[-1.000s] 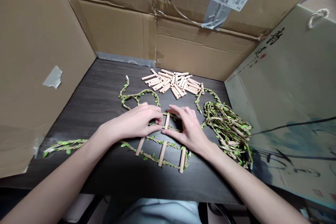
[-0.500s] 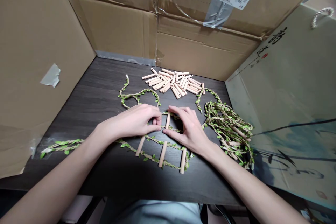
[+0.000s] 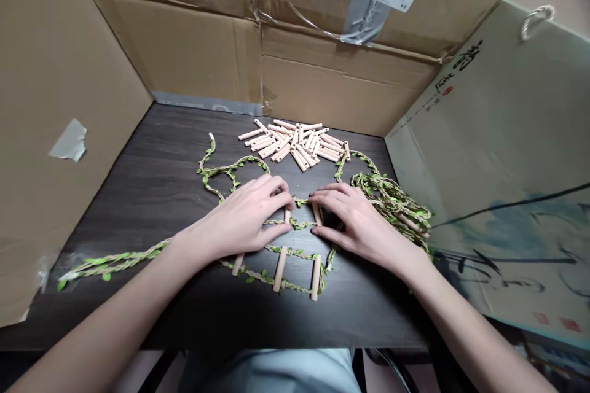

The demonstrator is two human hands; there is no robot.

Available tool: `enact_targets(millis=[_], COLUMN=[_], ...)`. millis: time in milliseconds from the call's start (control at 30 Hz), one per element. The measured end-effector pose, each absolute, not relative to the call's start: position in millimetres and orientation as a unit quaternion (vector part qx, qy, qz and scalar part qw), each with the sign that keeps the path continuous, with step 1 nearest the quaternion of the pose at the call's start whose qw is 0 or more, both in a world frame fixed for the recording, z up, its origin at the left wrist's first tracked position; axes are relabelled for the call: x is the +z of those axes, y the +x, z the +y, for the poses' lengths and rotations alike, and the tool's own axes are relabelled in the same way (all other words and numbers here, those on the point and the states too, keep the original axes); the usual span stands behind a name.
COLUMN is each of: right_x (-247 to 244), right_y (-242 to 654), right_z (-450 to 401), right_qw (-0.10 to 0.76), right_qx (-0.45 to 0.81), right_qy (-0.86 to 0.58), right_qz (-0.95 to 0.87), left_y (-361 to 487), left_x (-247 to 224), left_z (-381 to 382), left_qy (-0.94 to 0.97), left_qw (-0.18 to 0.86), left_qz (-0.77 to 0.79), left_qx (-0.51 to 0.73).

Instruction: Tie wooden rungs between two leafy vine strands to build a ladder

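Note:
A ladder of short pale wooden dowels point(image 3: 279, 268) tied between two strands of leaf-covered green twine point(image 3: 295, 252) lies on the dark table, close to me. My left hand point(image 3: 244, 218) is curled over the ladder's upper end, with thumb and fingers on either side of a dowel rung point(image 3: 287, 215) and the twine. My right hand point(image 3: 354, 218) spans a second upper dowel point(image 3: 317, 214), and its fingertips press on the twine. Loose dowels point(image 3: 295, 146) lie heaped beyond both hands. The hands hide part of the upper rungs.
The dark wood table point(image 3: 138, 196) is walled by cardboard panels point(image 3: 193, 55) at the back and left and a printed board point(image 3: 498, 153) at the right. A tangled bundle of leaf twine point(image 3: 391, 202) with dowels in it lies at the right, and a twine loop point(image 3: 225, 169) lies ahead of my left hand.
My right hand has moved right and its fingers now lie over a second upper rung. My left hand has shifted slightly, and the view has swung a little.

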State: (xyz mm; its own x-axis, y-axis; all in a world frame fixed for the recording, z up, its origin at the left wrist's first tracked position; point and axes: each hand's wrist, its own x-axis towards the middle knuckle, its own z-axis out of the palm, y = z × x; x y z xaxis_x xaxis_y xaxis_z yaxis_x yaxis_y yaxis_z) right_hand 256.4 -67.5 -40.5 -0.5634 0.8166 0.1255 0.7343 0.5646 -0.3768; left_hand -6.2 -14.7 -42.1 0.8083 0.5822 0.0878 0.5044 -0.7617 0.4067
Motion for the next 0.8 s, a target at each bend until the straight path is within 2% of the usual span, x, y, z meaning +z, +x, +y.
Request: enact_targets(millis=[800], right_x=[-71.2], right_y=[235.3], right_z=[-79.2], right_qw=[0.267], right_qx=[0.139], right_qy=[-0.46], right_qz=[-0.835], left_y=[2.3], left_x=[-55.8], left_z=[-16.3], left_qy=[0.934], left_qw=[0.202], left_qz=[0.255], left_qx=[0.146])
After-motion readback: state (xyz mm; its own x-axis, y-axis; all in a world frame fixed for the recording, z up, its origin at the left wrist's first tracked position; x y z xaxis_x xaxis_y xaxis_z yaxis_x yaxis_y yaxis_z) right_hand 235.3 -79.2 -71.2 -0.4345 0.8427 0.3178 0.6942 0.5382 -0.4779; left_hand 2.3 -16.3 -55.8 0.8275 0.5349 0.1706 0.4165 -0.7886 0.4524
